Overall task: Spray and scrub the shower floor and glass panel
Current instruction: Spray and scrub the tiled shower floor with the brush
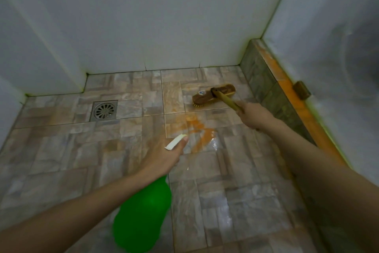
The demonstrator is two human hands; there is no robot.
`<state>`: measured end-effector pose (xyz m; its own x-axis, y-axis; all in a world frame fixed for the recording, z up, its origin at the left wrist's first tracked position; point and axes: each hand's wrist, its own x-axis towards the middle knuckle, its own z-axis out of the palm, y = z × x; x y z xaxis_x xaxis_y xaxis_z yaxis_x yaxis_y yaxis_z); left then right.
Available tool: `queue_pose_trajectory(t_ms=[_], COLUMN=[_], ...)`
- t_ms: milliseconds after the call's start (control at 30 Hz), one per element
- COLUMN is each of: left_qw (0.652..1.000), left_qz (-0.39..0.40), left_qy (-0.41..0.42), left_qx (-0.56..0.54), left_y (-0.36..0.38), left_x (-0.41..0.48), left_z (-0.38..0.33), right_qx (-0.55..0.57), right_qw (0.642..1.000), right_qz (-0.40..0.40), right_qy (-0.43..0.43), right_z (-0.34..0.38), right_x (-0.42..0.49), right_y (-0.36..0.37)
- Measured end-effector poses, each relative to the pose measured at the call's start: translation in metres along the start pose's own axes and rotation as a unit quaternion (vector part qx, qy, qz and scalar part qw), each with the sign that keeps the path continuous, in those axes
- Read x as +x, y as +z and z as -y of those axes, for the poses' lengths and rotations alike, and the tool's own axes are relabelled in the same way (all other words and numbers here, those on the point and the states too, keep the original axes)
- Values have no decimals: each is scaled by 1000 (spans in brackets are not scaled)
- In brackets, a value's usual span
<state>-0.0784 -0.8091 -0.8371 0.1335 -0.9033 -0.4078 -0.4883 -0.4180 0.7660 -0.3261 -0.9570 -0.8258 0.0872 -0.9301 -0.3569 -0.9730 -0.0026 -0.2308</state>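
My left hand [164, 156] grips the neck of a green spray bottle [141, 218]; its white nozzle [175, 142] points forward over the shower floor [61, 150]. My right hand [254, 116] grips the wooden handle of a scrub brush [213, 96], whose brown head rests bristles down on the tiles at the far right. An orange stain [201, 131] and a wet sheen lie on the tiles between my hands. The glass panel [328, 68] stands along the right, hazy and streaked.
A square metal drain [104, 110] sits in the floor at the far left. A tiled curb [272, 88] with an orange strip on top runs under the glass, with a brown hinge bracket [301, 89] on it. White walls [143, 27] close the back and left.
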Motion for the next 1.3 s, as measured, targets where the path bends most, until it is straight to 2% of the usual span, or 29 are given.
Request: queue_pose_trajectory(t_ms=[100,233,333,400,500,600,733,900,967,1100,1300], left_qw=[1000,998,999,998,995,997,998,996,994,990,987], left_qz=[-12,-43,-38,-50,-78,-69,-55,-77,-84,-106,-126], left_qy=[-19,-29,-11,-26,-37,-27,-27,-22,-30,-17,-11], left_qx=[-19,-37,-20,-30,-56,-12,-13,-30,-65,-88,-99], left_y=[-1,-12,-21,-24,-29,-37,-39,-57,-67,-76,-81], left_x=[1,10,16,20,26,32,42,48,48,54,62], left_z=[0,4,1,-2,-5,-7,-5,5,6,2,-13], right_qx=[-117,-186,-135,-111,-164,-209,-135,-198,-198,-127,-191], right_qw=[993,982,990,994,986,976,989,979,980,992,981], right_qz=[-8,20,-23,-15,38,59,4,28,17,-25,1], right_qy=[14,40,8,-10,-5,-27,-53,26,26,10,29], right_z=[11,31,31,32,47,69,64,78,79,67,90], right_x=[-6,-16,-11,-8,-8,-18,-5,-3,1,31,32], right_y=[-16,-22,-9,-12,-31,-28,-13,-37,-34,-27,-42])
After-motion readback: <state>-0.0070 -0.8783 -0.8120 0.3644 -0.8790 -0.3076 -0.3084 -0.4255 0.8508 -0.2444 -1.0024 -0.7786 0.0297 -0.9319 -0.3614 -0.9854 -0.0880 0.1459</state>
